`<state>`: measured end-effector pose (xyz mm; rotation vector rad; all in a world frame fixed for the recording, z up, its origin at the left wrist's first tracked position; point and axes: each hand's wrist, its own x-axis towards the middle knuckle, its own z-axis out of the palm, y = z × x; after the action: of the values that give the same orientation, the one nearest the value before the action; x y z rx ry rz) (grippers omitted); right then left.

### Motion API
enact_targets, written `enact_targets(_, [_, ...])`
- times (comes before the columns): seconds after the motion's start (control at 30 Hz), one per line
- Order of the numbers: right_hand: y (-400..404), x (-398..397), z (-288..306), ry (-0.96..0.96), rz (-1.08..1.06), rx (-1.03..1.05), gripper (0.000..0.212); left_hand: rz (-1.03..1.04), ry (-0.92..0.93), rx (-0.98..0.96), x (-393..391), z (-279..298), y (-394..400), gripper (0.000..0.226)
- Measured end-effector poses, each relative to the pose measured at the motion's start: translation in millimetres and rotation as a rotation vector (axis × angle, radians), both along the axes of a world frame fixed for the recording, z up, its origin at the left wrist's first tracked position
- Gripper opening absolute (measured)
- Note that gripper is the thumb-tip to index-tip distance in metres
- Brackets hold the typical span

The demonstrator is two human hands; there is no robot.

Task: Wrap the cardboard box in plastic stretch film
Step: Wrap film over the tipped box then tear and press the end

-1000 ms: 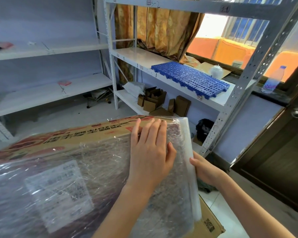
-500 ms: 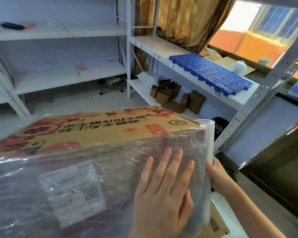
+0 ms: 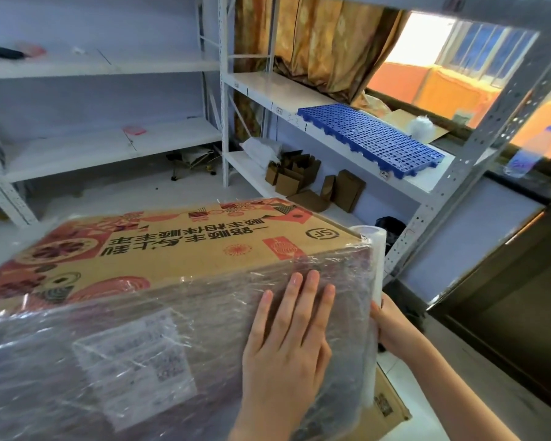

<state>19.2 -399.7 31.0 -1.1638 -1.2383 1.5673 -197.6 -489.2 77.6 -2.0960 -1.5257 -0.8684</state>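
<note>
A large cardboard box (image 3: 172, 243) with red print and dark characters on its top fills the lower left. Clear stretch film (image 3: 115, 354) covers its near side, over a white label. My left hand (image 3: 287, 342) lies flat on the filmed side near the right corner, fingers straight and spread. A roll of stretch film (image 3: 374, 268) stands upright against the box's right corner. My right hand (image 3: 392, 323) grips the roll low down from the right; its fingers are partly hidden behind the roll.
White metal shelving (image 3: 115, 148) lines the back and right. A blue plastic grid panel (image 3: 372, 140) lies on the right shelf, small brown cartons (image 3: 299, 176) below it. Another flat cardboard piece (image 3: 387, 405) sits under the box. A dark door (image 3: 506, 300) is at right.
My left hand slid down from the box's top edge to the middle of the filmed side. The view has risen, showing more of the box top; the roll stays at the right corner.
</note>
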Motion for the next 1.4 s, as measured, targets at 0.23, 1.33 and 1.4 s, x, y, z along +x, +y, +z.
enact_targets(0.23, [-9, 5, -2, 0.078, 0.058, 0.038, 0.089, 0.062, -0.032, -0.002, 1, 26, -3, 0.063])
enact_targets(1.33, [-17, 44, -10, 0.378, -0.126, -0.024, 0.082, -0.063, 0.289, -0.154, 10, 69, 22, 0.073])
enact_targets(1.4, [-20, 50, -17, 0.345, -0.101, -0.028, 0.075, -0.076, 0.269, -0.199, 13, 61, 23, 0.073])
